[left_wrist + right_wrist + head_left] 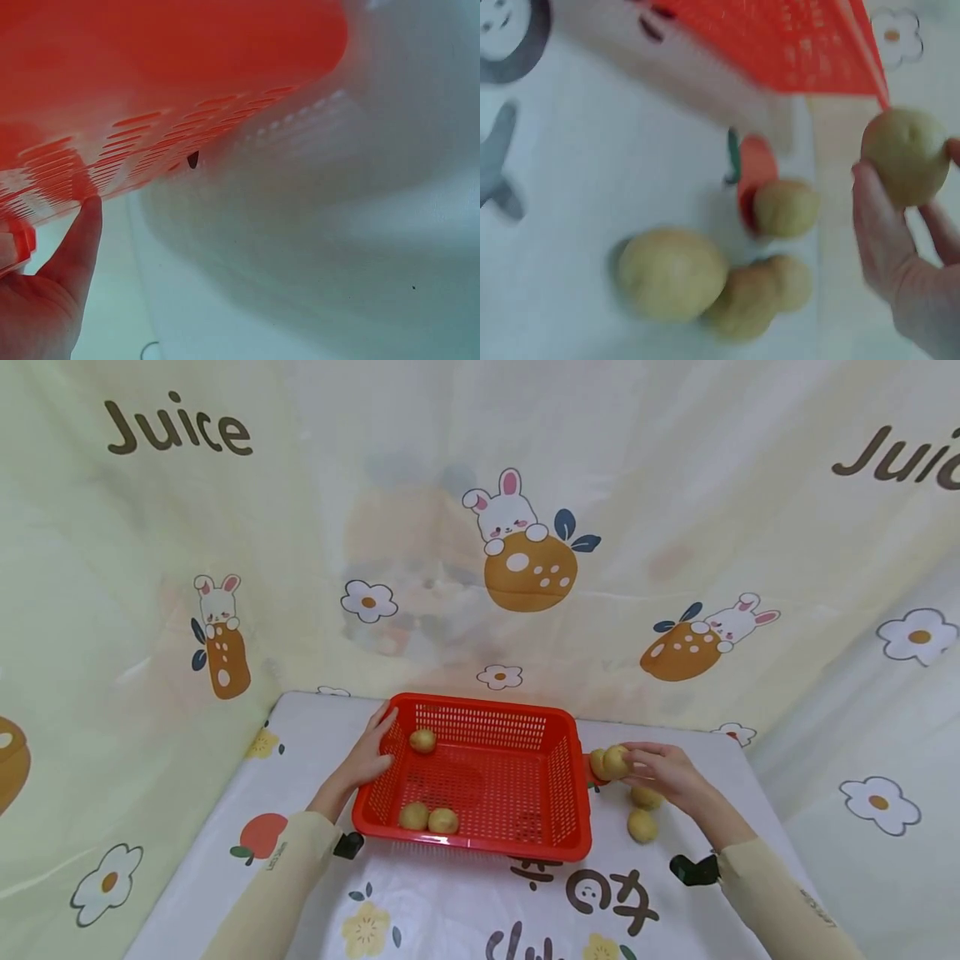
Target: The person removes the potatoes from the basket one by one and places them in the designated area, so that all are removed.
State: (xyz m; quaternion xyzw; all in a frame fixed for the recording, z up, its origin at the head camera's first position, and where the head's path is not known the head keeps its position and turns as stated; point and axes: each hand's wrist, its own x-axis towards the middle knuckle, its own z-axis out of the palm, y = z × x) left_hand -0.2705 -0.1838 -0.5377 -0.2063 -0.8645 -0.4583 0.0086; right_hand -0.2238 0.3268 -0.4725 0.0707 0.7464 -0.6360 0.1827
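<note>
My right hand (667,772) pinches a round yellow-brown potato (617,762) just off the right side of a red plastic basket (480,702). In the right wrist view the held potato (906,156) sits between thumb and fingers, above the table. Against the basket's left end, my left hand (367,756) grips the rim. The left wrist view has its thumb (79,244) on the slotted outer wall; the other fingers are mostly hidden there. Inside the basket lie three potatoes, one potato (422,741) at the back left and two near the front wall.
Several loose potatoes (642,827) lie on the table right of the basket, some touching in the right wrist view. A printed white cloth (435,910) covers the table. Printed curtains (420,652) rise behind and at both sides.
</note>
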